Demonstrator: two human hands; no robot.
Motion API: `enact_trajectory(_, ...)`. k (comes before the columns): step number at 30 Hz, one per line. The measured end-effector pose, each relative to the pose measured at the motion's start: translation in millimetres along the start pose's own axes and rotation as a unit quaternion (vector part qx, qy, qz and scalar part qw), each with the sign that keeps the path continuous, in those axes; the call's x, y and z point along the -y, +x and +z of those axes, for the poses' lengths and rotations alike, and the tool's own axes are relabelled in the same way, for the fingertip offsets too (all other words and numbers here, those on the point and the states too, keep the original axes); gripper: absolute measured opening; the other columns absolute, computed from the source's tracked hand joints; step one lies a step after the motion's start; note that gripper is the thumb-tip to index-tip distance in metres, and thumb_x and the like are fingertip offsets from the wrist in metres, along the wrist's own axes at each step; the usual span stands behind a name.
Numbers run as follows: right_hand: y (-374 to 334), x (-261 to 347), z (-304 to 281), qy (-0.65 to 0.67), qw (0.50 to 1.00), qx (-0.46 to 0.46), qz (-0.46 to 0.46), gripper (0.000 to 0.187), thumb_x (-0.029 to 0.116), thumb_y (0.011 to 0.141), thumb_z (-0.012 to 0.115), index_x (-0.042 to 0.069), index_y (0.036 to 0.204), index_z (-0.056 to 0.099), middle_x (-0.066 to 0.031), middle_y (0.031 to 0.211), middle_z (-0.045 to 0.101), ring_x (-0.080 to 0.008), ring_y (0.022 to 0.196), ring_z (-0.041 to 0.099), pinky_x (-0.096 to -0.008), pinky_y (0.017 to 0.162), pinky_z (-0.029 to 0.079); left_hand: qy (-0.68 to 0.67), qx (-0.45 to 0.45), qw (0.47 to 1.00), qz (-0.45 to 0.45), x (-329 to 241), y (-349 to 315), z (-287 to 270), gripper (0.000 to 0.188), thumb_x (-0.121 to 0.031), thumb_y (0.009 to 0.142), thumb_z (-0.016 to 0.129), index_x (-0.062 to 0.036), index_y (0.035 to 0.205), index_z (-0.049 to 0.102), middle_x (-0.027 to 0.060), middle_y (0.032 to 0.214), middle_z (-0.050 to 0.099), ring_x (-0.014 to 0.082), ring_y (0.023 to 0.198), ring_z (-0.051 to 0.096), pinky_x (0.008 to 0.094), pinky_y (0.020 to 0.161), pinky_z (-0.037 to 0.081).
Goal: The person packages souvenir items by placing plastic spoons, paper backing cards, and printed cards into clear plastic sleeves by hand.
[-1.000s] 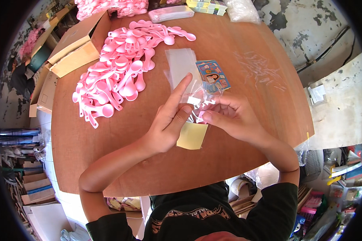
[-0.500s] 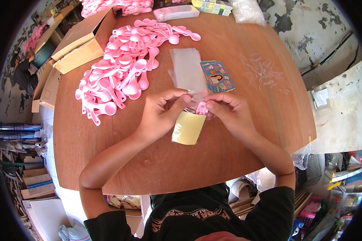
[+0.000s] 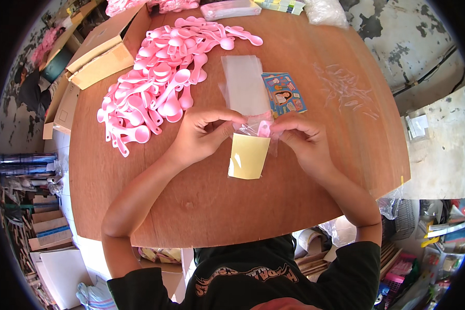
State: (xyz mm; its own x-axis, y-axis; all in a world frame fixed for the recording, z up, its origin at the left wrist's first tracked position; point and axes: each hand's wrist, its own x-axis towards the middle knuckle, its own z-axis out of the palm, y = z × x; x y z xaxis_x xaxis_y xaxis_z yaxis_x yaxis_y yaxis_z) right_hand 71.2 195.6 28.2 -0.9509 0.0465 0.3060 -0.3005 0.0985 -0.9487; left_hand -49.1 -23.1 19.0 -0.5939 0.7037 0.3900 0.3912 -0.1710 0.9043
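Note:
Between my hands hangs a clear plastic bag holding a yellow card (image 3: 249, 157), its face plain. A pink spoon handle with a small hole (image 3: 264, 128) sticks up above the card's top edge; the rest of that spoon is hidden behind the card. My left hand (image 3: 205, 133) pinches the bag's upper left corner between thumb and fingers. My right hand (image 3: 301, 138) pinches the upper right side, beside the handle. Just beyond the hands lie a stack of clear bags (image 3: 243, 85) and some blue printed cards (image 3: 284, 94).
A large heap of pink measuring spoons (image 3: 160, 77) covers the table's left side, next to a cardboard box (image 3: 101, 62). Thin clear plastic strips (image 3: 346, 90) lie scattered at right. Along the far edge are a clear-wrapped pack (image 3: 231, 9) and a white plastic bundle (image 3: 325, 13).
The bag with the card has shifted slightly right and away from me, and hangs straighter. More of the pink handle shows above the card. Both hands keep their pinch.

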Motion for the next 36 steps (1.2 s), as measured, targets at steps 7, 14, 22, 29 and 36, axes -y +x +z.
enact_trajectory(7,2,-1,-1,-0.018,1.000,0.014,-0.014,0.016,-0.009,0.093,0.054,-0.003,0.099,0.068,-0.0088,0.102,0.067,-0.0147,0.097,0.064,-0.0286,0.085,0.052,-0.019,0.005,0.999,0.036,5,1,-2,0.023,0.015,0.084,0.058,0.0015,0.099,0.070,0.0095,0.094,0.072,0.0138,0.087,0.068,0.0271,0.077,0.055)
enact_trajectory(14,1,-1,1,-0.024,0.998,0.027,-0.052,0.015,-0.010,0.092,0.056,-0.004,0.100,0.067,-0.0105,0.105,0.066,-0.0153,0.098,0.064,-0.0283,0.087,0.052,-0.024,0.000,0.999,0.023,1,0,-4,0.016,0.010,0.086,0.061,0.0017,0.097,0.070,0.0093,0.091,0.072,0.0127,0.087,0.068,0.0273,0.076,0.055)
enact_trajectory(22,-3,-2,18,0.050,0.999,-0.003,-0.014,0.017,-0.009,0.082,0.071,-0.003,0.097,0.067,-0.0101,0.101,0.063,-0.0164,0.091,0.067,-0.0300,0.079,0.061,-0.052,-0.010,0.999,-0.006,3,-1,1,0.007,-0.002,0.088,0.071,0.0009,0.094,0.069,0.0091,0.090,0.073,0.0121,0.081,0.069,0.0260,0.071,0.056)
enact_trajectory(29,-4,-5,16,0.027,0.999,-0.016,-0.029,0.019,-0.011,0.078,0.074,-0.002,0.092,0.066,-0.0085,0.099,0.062,-0.0163,0.090,0.068,-0.0290,0.079,0.062,-0.027,-0.020,0.999,0.011,10,1,2,0.017,0.001,0.087,0.070,0.0008,0.104,0.066,0.0094,0.092,0.073,0.0123,0.084,0.069,0.0256,0.073,0.057)
enact_trajectory(36,-6,-12,21,0.045,0.998,-0.016,-0.036,0.021,-0.010,0.080,0.072,-0.002,0.097,0.063,-0.0081,0.102,0.061,-0.0154,0.091,0.068,-0.0277,0.080,0.059,-0.077,0.146,0.973,-0.159,-8,4,-16,0.054,0.004,0.078,0.078,-0.0031,0.126,0.054,0.0047,0.097,0.069,0.0075,0.081,0.065,0.0224,0.067,0.051)
